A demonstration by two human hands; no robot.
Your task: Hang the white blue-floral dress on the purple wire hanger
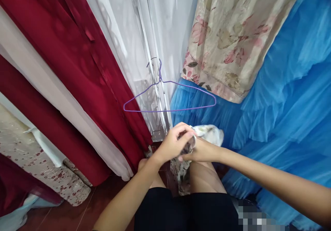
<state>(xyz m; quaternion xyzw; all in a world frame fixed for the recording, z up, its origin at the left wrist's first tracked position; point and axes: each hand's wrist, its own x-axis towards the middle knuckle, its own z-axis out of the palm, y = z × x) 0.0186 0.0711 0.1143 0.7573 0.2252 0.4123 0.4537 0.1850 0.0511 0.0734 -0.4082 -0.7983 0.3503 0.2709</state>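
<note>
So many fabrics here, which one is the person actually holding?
The small pale printed cloth, bunched between the left hand and right hand. The red drapes, blue tulle and floral fabric hang unheld.

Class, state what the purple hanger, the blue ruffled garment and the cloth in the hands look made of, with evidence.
The purple hanger: thin wire, probably coated metal, twisted at the neck. The blue ruffled garment: sheer tulle-like netting in gathered tiers. The patterned cloth, gripped by left hand and right hand: soft, crumpled printed fabric; fibre unclear.
</note>
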